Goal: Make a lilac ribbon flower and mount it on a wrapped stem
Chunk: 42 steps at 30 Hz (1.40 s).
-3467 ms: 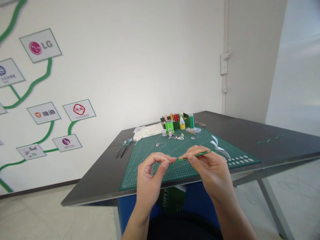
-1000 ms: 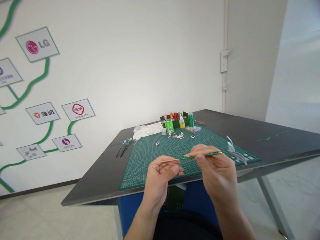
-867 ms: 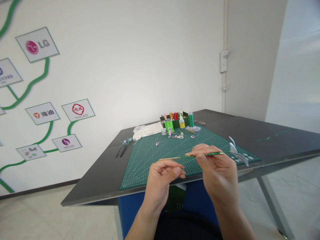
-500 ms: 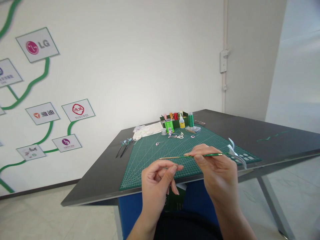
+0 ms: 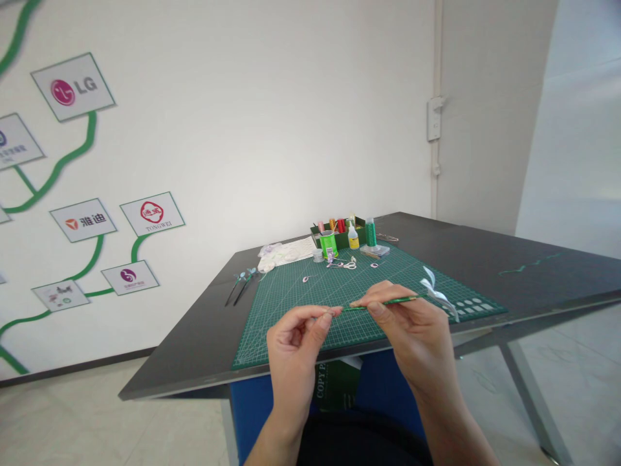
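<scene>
Right hand (image 5: 407,323) pinches the green-wrapped stem (image 5: 388,302) above the cutting mat (image 5: 291,304); left hand (image 5: 295,336) pinches its bare end. Best kept taut, wraps tight, white petals (image 5: 436,292) untouched.

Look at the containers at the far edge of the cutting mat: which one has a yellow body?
The small squeeze bottle with a white nozzle, standing between the bright green cup and the taller green thread spool.

Craft workspace in an office: cutting mat (image 5: 310,301), thread spools (image 5: 339,226), company-logo wall (image 5: 77,90).
</scene>
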Available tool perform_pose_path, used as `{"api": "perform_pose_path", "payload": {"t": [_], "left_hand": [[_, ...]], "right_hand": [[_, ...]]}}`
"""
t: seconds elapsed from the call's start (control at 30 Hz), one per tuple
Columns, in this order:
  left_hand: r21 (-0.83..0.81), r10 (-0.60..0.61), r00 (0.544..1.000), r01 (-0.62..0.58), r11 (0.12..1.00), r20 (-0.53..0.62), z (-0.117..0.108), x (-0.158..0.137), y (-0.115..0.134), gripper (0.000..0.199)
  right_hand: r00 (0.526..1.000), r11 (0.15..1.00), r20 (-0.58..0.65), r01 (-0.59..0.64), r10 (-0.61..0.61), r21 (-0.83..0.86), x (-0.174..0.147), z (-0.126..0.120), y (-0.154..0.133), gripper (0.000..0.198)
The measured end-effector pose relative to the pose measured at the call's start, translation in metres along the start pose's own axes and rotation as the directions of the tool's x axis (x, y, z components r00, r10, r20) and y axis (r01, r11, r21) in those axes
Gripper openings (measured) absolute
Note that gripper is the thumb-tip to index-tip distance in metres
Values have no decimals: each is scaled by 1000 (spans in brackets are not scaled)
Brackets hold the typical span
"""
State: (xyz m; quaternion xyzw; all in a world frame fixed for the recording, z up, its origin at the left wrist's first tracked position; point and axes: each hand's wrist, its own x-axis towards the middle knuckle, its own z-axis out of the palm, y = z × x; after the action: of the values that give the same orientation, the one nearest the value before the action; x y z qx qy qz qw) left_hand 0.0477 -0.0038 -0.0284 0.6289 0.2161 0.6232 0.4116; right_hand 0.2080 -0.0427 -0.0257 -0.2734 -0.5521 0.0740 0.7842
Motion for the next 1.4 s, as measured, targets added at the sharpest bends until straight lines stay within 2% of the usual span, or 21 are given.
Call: {"api": "perform_pose_path", "payload": {"t": [0.1,0.23,0.33,0.4,0.6,0.7,0.8,0.93,1.07,1.23,1.4], "left_hand": [[84,47,999,-47,995,-6,-1,0,2,11],[217,184,983,-182,959,14,-1,-1,4,8],[243,262,964,-263,934,37,0,1,5,11],[242,267,962,-272,931,52,0,3,4,12],[210,141,986,-157,965,89,0,6,4,12],[106,76,992,-86,991,99,1,7,4,11],[-56,-49,992,56,997,113,2,9,4,11],[-285,-199,961,249,926,193,5,11,3,33],[-400,-280,926,364,841,255,7,13,3,34],[-420,-337,889,446,790,310,9,13,4,31],[-423,-352,903,426,800,245,10,10,5,31]], "right_hand": [[1000,1000,23,-15,15,-4,1,0,0,23],[999,1000,37,-15,15,1,1,1,-1,23],[1000,1000,28,-12,12,-5,1,1,-1,23],[999,1000,32,-12,12,-9,1,1,-1,23],[998,999,50,-28,26,47,1,0,-1,24],[999,996,41,-29,25,80,0,0,1,23],[999,992,25,-36,33,120,-1,-1,4,20],[999,985,7,-54,53,167,-3,0,8,16],[999,983,-24,-40,45,177,-4,2,8,16],[997,990,-75,-13,24,141,-4,3,5,14],[997,994,-82,17,-7,111,-3,4,4,14]]}}
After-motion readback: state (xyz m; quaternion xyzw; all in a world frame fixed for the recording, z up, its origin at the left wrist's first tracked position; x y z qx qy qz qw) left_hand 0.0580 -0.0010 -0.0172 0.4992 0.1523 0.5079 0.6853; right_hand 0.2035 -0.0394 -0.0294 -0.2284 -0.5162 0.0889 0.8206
